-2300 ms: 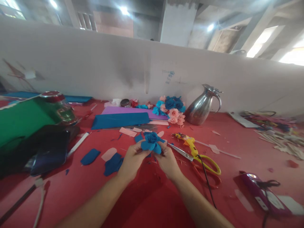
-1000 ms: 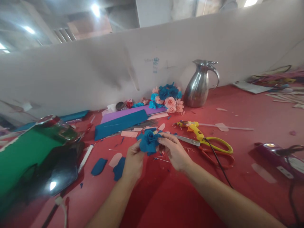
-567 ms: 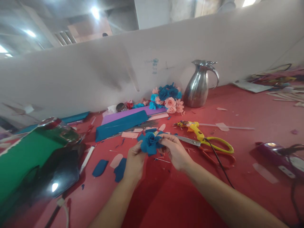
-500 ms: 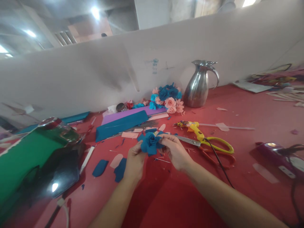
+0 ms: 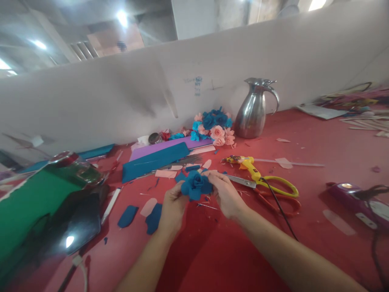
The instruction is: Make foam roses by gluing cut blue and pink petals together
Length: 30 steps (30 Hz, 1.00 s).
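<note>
A dark blue paper flower point(image 5: 196, 185) with a curled centre and spread outer petals is held up above the red table. My left hand point(image 5: 174, 202) pinches it from the left side, and my right hand point(image 5: 225, 192) grips its right petals between thumb and fingers. Behind it lie blue and pink paper scraps. Cut blue petals point(image 5: 127, 216) and a pink petal point(image 5: 148, 207) rest left of my left hand. Just right of my right hand are scissors point(image 5: 279, 187) with yellow and red handles and a yellow glue gun point(image 5: 247, 163). The flower's underside is hidden.
A steel jug point(image 5: 252, 109) stands near the white partition point(image 5: 121, 89), beside a bunch of blue and pink paper flowers point(image 5: 217, 127). Blue paper point(image 5: 154, 161) lies in front. On the left are a phone point(image 5: 83, 223) and green sheet point(image 5: 36, 207); a purple power strip point(image 5: 355, 200) is right.
The flower has turned a little in my fingers, so its right-hand petals now show spread wider. Both hands stay in nearly the same place.
</note>
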Motion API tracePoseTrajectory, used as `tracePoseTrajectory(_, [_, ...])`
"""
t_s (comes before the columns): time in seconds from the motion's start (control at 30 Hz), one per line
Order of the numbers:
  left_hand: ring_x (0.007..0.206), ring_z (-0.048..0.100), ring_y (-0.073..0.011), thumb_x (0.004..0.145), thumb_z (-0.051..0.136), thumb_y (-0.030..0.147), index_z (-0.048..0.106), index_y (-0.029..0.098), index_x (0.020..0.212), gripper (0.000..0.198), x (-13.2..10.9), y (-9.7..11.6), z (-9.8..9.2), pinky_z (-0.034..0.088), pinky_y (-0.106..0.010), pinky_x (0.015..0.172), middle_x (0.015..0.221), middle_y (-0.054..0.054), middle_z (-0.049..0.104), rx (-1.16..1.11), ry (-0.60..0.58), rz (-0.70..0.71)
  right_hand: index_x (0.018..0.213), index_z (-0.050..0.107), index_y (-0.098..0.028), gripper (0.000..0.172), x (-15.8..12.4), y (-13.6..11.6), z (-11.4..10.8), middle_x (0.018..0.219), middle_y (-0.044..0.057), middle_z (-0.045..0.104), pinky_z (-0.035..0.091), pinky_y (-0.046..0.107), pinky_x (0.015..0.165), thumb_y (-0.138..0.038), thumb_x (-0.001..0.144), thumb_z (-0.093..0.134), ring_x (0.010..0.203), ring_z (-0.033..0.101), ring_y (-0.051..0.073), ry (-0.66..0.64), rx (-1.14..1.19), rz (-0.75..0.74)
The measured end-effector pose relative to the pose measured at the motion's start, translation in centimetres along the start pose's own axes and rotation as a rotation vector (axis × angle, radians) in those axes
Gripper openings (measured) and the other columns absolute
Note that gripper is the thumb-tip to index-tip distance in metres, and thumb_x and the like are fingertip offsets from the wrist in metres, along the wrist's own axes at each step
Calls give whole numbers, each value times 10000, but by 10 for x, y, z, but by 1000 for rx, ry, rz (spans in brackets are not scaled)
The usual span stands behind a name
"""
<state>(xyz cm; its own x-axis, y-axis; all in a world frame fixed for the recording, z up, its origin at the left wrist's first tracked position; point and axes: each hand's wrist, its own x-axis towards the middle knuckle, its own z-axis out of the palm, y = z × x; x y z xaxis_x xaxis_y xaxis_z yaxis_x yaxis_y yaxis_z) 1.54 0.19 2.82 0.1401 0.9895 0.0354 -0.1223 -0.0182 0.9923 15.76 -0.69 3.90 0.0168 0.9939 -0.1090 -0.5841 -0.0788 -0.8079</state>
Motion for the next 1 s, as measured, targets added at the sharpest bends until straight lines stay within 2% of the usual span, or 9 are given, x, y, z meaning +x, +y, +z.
tracePoseTrajectory(0.17, [702, 523, -164, 671, 691, 222, 657, 183, 593, 93, 0, 0, -3, 447, -302, 753, 619, 1, 587, -2, -57, 17, 636, 655, -179, 363, 2, -3, 0, 595, 8, 610, 399, 257, 544, -537, 610, 714, 557, 503, 133, -6, 23, 83])
tracePoseTrajectory(0.37, [692, 526, -155, 669, 701, 213, 658, 181, 574, 109, -1, -1, -1, 450, -298, 762, 608, 8, 597, -5, -89, -5, 665, 677, -180, 363, 4, -5, -5, 641, 14, 627, 350, 240, 519, -542, 648, 700, 571, 494, 128, 19, 18, 44])
tracePoseTrajectory(0.53, [674, 526, -148, 695, 703, 244, 654, 180, 564, 154, 1, -2, -1, 451, -298, 741, 640, 7, 621, -86, -49, 10, 735, 689, -184, 379, 6, -3, -7, 628, 9, 609, 330, 250, 499, -558, 685, 649, 523, 470, 122, -22, -8, 56])
tracePoseTrajectory(0.73, [734, 575, -176, 631, 739, 221, 706, 185, 626, 49, 3, 0, 0, 467, -319, 758, 659, -1, 661, -145, 17, -26, 679, 632, -196, 344, 3, -2, -4, 556, -12, 579, 330, 265, 502, -538, 699, 667, 505, 489, 134, -71, -42, 30])
tracePoseTrajectory(1.0, [706, 568, -167, 650, 734, 230, 751, 180, 703, 75, -1, 5, 5, 473, -322, 757, 669, -10, 676, -105, 12, -59, 651, 614, -192, 387, 3, -2, -2, 564, -4, 591, 343, 279, 507, -574, 665, 674, 485, 503, 139, -33, -48, 64])
